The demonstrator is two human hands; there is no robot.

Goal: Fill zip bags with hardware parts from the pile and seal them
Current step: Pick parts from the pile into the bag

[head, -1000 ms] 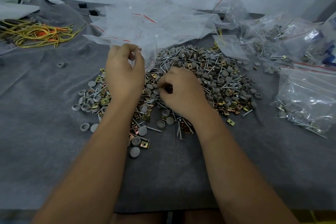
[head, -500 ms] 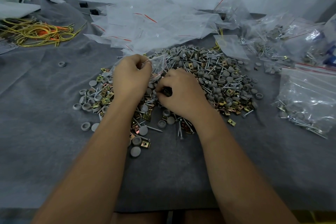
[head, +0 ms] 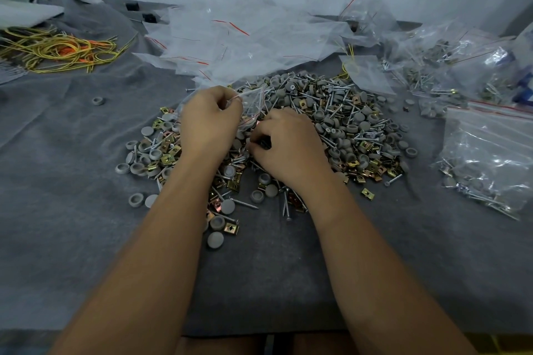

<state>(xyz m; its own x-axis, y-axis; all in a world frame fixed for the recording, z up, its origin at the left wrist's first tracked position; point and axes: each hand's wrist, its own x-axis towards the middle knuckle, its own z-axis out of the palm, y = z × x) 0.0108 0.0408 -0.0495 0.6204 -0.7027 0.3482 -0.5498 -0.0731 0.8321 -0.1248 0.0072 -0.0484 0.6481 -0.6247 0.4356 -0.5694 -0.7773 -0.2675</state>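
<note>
A pile of hardware parts [head: 340, 124], made of grey caps, screws and brass clips, lies in the middle of the grey cloth. My left hand [head: 209, 121] pinches a small clear zip bag [head: 252, 102] with a red line by its top, low over the pile's near-left side. My right hand [head: 288, 147] is curled just right of the bag, with small dark parts gripped between thumb and fingers. What else sits in that hand is hidden.
Empty clear zip bags [head: 248, 37] are heaped behind the pile. Filled bags [head: 487, 153] lie at the right, more at the back right. Yellow and orange wires [head: 57, 49] lie at the far left. A lone grey cap [head: 98, 101] sits on the cloth [head: 72, 239].
My left hand has come down from the heap of empty bags with one bag, toward me and the right hand. The right hand has stayed on the pile.
</note>
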